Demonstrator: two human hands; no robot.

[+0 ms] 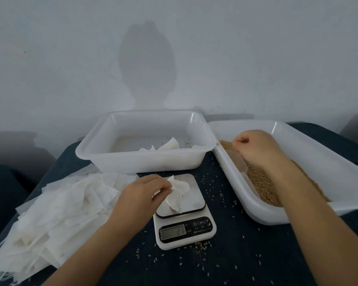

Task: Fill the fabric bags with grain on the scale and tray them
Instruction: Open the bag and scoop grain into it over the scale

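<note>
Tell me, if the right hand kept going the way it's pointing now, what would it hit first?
The right hand points up and leftward over the brown grain. Going on, it would likely first meet the near-left wall of the white plastic grain tub, then the other white tub beside it. Depth is uncertain.

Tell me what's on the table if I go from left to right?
Pile of empty bags → left hand → scale → right hand in the grain tray.
</note>
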